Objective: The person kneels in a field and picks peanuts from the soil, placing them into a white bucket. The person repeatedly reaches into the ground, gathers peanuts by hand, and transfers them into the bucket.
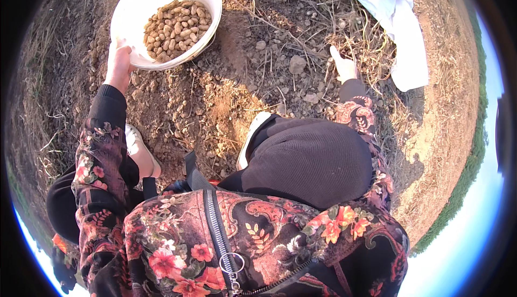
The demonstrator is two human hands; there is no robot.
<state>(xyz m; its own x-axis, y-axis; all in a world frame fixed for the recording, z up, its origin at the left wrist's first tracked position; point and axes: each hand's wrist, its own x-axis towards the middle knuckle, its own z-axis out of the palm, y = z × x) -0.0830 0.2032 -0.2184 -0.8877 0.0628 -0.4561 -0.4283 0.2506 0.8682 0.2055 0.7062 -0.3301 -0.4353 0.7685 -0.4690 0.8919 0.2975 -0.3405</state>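
A white plastic bucket stands tilted at the upper left, with unshelled peanuts heaped in its bottom. My left hand grips the bucket's near left rim, thumb over the edge. To the right, my right hand reaches down beside dry peanut plants lying on the soil. Its thumb or a finger points away from me, and the other fingers are partly hidden, so whether it holds a stem cannot be told.
Clods and stones lie on the loose soil between my hands. A white cloth or sack rests at the upper right. My shoes are planted on the ground below, and dry field stretches to both sides.
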